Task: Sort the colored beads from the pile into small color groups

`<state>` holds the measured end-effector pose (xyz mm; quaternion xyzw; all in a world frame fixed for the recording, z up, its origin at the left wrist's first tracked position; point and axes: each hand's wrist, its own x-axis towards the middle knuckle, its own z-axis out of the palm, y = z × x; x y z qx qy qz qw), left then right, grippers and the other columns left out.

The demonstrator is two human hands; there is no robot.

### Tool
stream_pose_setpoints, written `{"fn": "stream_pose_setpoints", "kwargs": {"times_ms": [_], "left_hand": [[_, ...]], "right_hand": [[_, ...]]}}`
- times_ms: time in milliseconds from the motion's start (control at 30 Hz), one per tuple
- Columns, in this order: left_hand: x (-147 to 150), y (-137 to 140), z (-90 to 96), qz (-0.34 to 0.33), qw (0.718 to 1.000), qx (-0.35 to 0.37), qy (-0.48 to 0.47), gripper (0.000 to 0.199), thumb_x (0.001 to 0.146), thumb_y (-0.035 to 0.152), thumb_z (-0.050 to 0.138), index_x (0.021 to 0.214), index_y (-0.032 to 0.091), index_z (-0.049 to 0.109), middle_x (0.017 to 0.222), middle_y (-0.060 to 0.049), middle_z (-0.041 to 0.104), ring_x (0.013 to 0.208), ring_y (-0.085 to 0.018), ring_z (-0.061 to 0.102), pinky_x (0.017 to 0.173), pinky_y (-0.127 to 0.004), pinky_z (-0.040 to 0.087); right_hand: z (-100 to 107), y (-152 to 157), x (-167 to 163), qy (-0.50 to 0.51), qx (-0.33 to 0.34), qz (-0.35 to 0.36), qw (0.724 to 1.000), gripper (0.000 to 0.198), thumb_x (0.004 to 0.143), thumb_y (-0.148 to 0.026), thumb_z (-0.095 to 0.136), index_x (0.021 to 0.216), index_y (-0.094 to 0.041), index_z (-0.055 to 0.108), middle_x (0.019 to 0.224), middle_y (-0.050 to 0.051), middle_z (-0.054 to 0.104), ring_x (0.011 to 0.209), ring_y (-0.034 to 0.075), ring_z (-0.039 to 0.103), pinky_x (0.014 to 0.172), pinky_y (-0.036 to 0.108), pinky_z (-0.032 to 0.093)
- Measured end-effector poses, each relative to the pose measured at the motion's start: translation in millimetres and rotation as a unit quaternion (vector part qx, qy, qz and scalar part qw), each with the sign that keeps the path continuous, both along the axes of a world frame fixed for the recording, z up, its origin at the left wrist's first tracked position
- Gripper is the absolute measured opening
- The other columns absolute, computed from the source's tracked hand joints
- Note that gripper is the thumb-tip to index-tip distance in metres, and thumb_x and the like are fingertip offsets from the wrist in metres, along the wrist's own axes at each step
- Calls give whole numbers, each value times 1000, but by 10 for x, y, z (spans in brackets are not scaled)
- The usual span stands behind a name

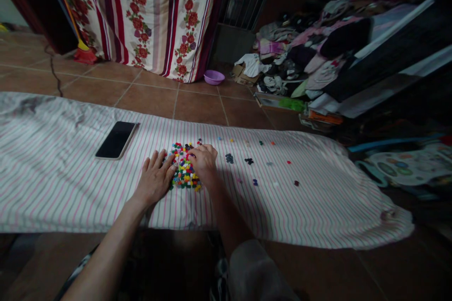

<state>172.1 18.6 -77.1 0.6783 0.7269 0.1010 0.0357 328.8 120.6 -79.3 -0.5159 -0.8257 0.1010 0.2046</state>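
Observation:
A pile of tiny multicoloured blocks (185, 169) lies on the striped cloth in front of me. My left hand (155, 179) rests flat at the pile's left edge, fingers spread and thumb against the blocks. At the right edge, my right hand (205, 162) reaches over the pile with its fingers bent together; whatever is between the fingertips is hidden. To the right of that hand lie small colour groups, among them a dark grey cluster (229, 158), a black cluster (249, 161), blue blocks (254, 182) and a dark brown group (296, 183). Single blocks, such as a red one (288, 162), lie there too.
A phone (116, 140) lies on the striped cloth (70, 174) left of the pile. Beyond this low surface are a tiled floor, a purple basin (213, 77), a red broom (85, 54) and a floral curtain (141, 19). Clothes (300, 51) are heaped at the right.

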Motion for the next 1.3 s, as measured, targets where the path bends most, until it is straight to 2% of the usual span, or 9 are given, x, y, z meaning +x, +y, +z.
{"fn": "stream_pose_setpoints", "kwargs": {"times_ms": [167,433,633,767,900,1067,1300], "left_hand": [[19,20,-1,10,1000,4,-23,51,97,42,23,141,25,42,153,-10,34,143,-31,25,112,-51,27],[8,54,-59,3,998,26,-53,54,96,43,19,137,21,46,147,-13,41,142,-31,26,110,-52,30],[2,85,-123,-19,997,62,-50,51,96,39,21,133,19,51,142,-14,46,140,-29,30,109,-50,32],[14,100,-149,-19,995,84,-51,51,96,40,22,133,19,50,142,-14,47,140,-30,31,108,-53,34],[21,112,-133,-11,996,68,-53,54,96,42,19,132,18,51,144,-15,43,139,-31,31,108,-52,34],[32,117,-115,-11,996,75,-55,54,96,41,20,132,16,51,144,-16,43,138,-31,33,108,-50,34],[42,142,-152,3,995,78,-68,55,95,42,20,130,17,53,143,-15,43,138,-30,33,109,-51,33]], "right_hand": [[-15,27,2,2,-1,7,1000,6,83,-27,65,83,-25,71,95,4,66,108,24,42,93,39,26],[90,-78,7,74,34,12,997,10,89,-23,57,81,-22,63,89,3,68,106,21,49,97,36,28],[98,-109,127,116,55,34,991,9,86,-18,54,81,-22,61,88,3,67,98,20,54,92,32,37],[121,-122,303,123,65,37,990,16,84,-11,49,86,-20,62,87,5,66,89,19,57,87,30,42],[167,-157,554,130,69,48,988,24,84,-9,45,91,-19,64,90,6,66,86,17,60,81,27,46],[212,-199,937,123,74,70,987,26,82,-7,44,87,-18,67,88,7,67,85,17,62,81,28,47],[254,-276,1420,75,26,14,997,16,78,-10,50,83,-17,63,79,4,65,74,16,59,72,27,45]]}}
